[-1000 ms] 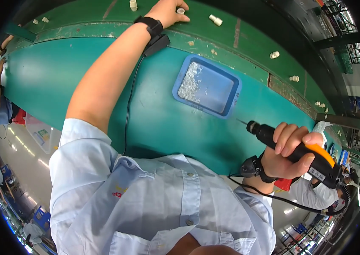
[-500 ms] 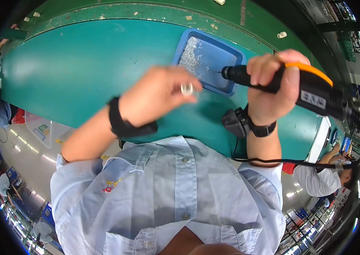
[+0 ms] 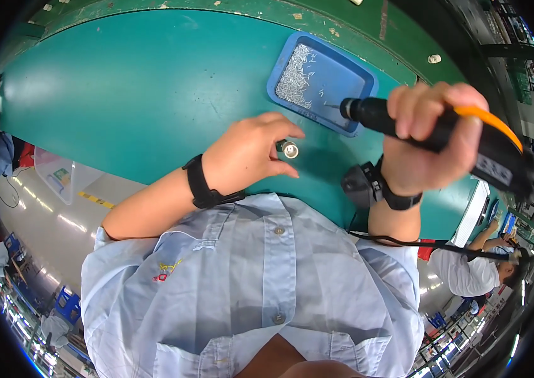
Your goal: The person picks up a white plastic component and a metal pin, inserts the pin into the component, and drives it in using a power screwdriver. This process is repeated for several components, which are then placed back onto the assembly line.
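My right hand (image 3: 434, 135) is wrapped round a black electric screwdriver (image 3: 494, 148) with an orange strip. Its thin bit points left, over the near edge of a blue tray (image 3: 365, 124). Thin silvery pins or screws (image 3: 293, 82) are heaped in that tray's left side. On the left, my left hand (image 3: 257, 146) curves round a small round pale part (image 3: 289, 149), its hollow end facing up. Thumb and forefinger stand apart on either side of the part, without visibly pinching it. I cannot tell whether the hidden fingers touch it.
The green tabletop (image 3: 141, 82) has a raised green ledge behind it, where a small white part (image 3: 434, 59) lies. The screwdriver's black cable (image 3: 431, 242) runs along the right. Other people sit at far left and at right (image 3: 468, 268). A clear bin (image 3: 59, 173) stands at left.
My left hand and the small part have come nearer to me, and thumb and forefinger have spread. My right hand has shifted right with the screwdriver. The whole view has moved slightly.
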### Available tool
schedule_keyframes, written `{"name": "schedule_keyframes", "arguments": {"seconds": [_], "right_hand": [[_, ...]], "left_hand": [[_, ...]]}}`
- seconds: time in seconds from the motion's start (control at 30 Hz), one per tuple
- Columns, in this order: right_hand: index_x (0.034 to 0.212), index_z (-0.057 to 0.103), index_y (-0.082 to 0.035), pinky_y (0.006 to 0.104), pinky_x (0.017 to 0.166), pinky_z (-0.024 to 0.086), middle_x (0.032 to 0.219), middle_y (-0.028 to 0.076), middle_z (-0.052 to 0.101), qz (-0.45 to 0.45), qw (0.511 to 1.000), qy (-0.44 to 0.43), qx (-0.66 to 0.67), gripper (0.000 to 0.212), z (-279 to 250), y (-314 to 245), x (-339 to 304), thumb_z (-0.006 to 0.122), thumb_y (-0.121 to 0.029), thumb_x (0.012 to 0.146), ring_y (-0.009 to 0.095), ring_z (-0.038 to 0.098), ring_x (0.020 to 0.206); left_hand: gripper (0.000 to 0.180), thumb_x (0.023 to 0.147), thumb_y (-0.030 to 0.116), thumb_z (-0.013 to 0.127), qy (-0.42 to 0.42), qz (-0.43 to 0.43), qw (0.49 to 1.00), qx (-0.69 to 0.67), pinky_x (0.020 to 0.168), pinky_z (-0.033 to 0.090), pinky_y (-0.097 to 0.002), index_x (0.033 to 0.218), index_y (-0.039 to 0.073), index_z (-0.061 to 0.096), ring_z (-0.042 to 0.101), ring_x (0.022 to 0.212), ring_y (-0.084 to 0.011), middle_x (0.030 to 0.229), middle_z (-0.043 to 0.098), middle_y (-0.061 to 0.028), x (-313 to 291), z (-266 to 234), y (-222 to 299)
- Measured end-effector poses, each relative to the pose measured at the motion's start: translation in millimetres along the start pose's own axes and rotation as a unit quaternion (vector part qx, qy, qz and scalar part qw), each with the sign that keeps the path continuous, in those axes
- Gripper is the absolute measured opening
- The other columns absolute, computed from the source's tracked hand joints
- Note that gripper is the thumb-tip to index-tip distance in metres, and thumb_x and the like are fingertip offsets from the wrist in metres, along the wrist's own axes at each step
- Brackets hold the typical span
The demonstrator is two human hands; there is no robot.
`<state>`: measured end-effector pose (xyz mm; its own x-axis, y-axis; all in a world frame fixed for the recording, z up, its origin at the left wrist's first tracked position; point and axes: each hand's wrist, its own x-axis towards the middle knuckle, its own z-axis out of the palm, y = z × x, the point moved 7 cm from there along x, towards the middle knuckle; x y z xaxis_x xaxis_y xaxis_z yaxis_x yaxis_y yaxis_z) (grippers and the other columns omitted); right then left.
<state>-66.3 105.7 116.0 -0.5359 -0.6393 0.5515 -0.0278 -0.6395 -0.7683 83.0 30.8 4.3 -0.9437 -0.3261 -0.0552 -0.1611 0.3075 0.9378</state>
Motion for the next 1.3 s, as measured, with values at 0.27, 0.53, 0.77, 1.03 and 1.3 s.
{"name": "schedule_keyframes", "arguments": {"seconds": [0.27, 0.53, 0.77, 1.03, 1.3], "right_hand": [[0.106, 0.049, -0.011, 0.0256, 0.057, 0.035, 0.063, -0.003, 0.045, 0.041, 0.992, -0.11, 0.038, 0.035, 27.2, -43.0, -16.6, 0.048, -0.044, 0.094, 0.008, 0.045, 0.055], [0.107, 0.046, -0.012, 0.0244, 0.058, 0.037, 0.065, -0.002, 0.048, 0.035, 0.988, -0.14, 0.051, 0.035, 36.9, -45.2, -21.7, 0.053, -0.043, 0.093, 0.009, 0.048, 0.056], [0.107, 0.046, -0.01, 0.0256, 0.055, 0.037, 0.065, -0.001, 0.048, 0.033, 0.991, -0.132, 0.006, 0.038, 38.0, -34.0, -24.9, 0.049, -0.045, 0.094, 0.009, 0.046, 0.054], [0.105, 0.045, -0.007, 0.0281, 0.051, 0.037, 0.061, -0.001, 0.045, 0.044, 0.993, -0.104, -0.022, 0.036, 29.0, -5.8, -34.9, 0.046, -0.041, 0.094, 0.011, 0.042, 0.047], [0.101, 0.044, -0.007, 0.0289, 0.048, 0.037, 0.057, 0.0, 0.043, 0.092, 0.989, -0.052, -0.105, 0.032, 34.2, 12.4, -39.3, 0.048, -0.037, 0.093, 0.012, 0.041, 0.045]], "left_hand": [[0.025, 0.07, 0.006, 0.077, 0.114, 0.166, 0.979, 0.014, 0.063, 0.047, -0.0309, 0.093, 0.009, 0.068, 0.058, 0.074, -0.0207, 0.09, 0.059, -0.0042, 7.1, -14.9, 29.3], [0.015, 0.068, 0.004, 0.076, 0.081, 0.157, 0.984, -0.026, 0.068, 0.045, -0.032, 0.082, 0.008, 0.07, 0.056, 0.08, -0.0198, 0.085, 0.058, -0.0025, 5.4, -14.8, 25.3], [0.024, 0.066, 0.0, 0.077, 0.059, 0.156, 0.985, 0.051, 0.075, 0.045, -0.0323, 0.089, 0.004, 0.07, 0.056, 0.085, -0.0191, 0.087, 0.059, -0.0025, 5.1, -9.0, 23.3], [0.026, 0.07, 0.008, 0.077, 0.02, -0.002, 0.999, -0.037, 0.067, 0.05, -0.032, 0.095, 0.004, 0.067, 0.062, 0.072, -0.0221, 0.085, 0.063, -0.007, 5.7, 10.3, -29.4], [0.024, 0.072, 0.005, 0.076, 0.045, 0.0, 0.994, -0.096, 0.059, 0.051, -0.0284, 0.095, 0.002, 0.067, 0.066, 0.065, -0.018, 0.082, 0.064, -0.0117, 6.1, 16.5, -35.2]]}}
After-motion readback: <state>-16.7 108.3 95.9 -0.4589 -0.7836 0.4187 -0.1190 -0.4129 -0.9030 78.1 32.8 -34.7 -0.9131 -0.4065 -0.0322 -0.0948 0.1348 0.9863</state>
